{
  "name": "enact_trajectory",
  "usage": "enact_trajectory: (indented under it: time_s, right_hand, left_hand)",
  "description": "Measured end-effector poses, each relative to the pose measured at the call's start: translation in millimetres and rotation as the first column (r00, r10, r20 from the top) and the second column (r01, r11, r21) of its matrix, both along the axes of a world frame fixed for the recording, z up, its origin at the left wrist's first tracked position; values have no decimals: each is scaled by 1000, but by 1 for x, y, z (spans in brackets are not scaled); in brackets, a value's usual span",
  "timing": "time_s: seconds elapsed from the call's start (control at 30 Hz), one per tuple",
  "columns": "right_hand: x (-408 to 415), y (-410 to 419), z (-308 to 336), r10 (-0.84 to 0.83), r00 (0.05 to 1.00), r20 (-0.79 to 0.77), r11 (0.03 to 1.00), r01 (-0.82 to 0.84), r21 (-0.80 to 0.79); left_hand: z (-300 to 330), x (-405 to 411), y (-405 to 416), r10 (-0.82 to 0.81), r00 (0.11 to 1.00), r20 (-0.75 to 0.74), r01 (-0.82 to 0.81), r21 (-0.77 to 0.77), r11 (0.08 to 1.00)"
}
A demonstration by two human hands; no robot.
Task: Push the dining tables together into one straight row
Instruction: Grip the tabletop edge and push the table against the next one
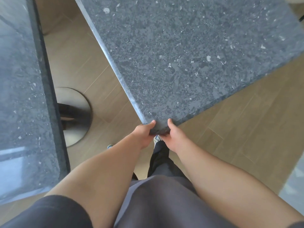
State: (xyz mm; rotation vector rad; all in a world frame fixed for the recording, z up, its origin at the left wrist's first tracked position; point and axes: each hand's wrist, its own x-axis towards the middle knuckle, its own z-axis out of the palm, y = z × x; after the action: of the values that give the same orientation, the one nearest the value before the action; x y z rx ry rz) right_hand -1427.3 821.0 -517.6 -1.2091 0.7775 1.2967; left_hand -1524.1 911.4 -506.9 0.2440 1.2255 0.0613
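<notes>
A dark grey speckled stone table fills the upper middle, turned at an angle, with its near corner pointing at me. My left hand grips the left side of that corner, thumb on top and fingers under the edge. On the corner's right side my right hand grips in the same way. A second table of the same stone runs down the left side of the view. A wedge-shaped gap of floor separates the two tables.
The left table's round metal base stands on the wood-look floor in the gap. My legs and a shoe are below the gripped corner. A pale surface shows at the right edge.
</notes>
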Motion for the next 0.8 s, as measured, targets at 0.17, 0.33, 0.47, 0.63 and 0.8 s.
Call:
enact_trajectory:
  time_s: [0.17,0.33,0.47,0.63,0.8]
  right_hand:
    - [4,0,-1,-22,1000,-15,1000,22,14]
    - [-6,14,6,-171,985,13,985,171,-22]
    - [-11,23,15,-150,987,58,985,154,-80]
    - [-17,32,19,-123,987,102,973,140,-181]
    - [-38,48,20,-156,979,130,951,184,-249]
  left_hand:
    - [-9,0,0,-72,997,-10,72,49,996]
    - [-17,-2,6,-205,977,-58,209,86,974]
    - [-20,-5,15,-301,953,-38,303,57,951]
    - [-17,-9,24,-336,941,29,336,17,942]
    - [-20,-27,39,-368,926,84,368,11,930]
